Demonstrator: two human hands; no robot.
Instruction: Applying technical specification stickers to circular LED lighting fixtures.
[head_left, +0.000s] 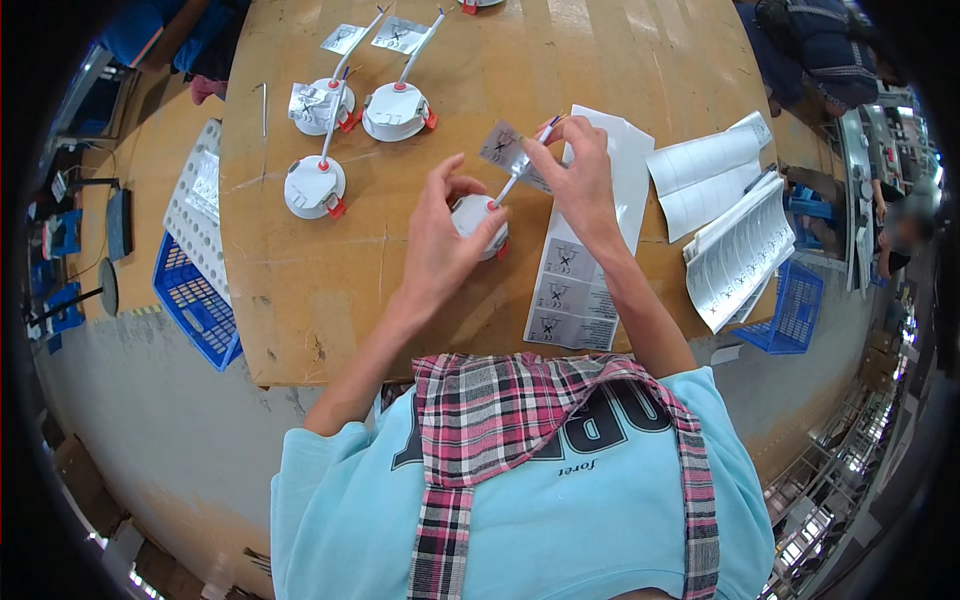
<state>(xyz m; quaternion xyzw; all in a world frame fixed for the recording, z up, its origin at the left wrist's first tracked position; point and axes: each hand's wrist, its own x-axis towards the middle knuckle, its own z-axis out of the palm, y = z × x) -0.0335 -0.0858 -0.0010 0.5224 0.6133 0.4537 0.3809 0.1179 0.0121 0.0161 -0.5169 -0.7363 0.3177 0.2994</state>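
Observation:
A round white recessed light (474, 222) with a red spring clip stands on the wooden table, its thin white cable (513, 183) rising up to the right. My left hand (445, 240) is closed around the light's side, thumb at its right edge. At the cable's upper part, my right hand (580, 180) pinches a silver printed label (503, 147) that lies against the cable. Under and beside my right forearm is a sheet of silver labels (567, 290), with several labels left at its near end.
Several similar lights, including one light (314, 188), stand at the left; some cables carry silver labels. Stacked label sheets (742, 245) lie at the right. Blue baskets (195, 300) flank the table. A thin metal rod (264, 110) lies far left. Other people are at the far corners.

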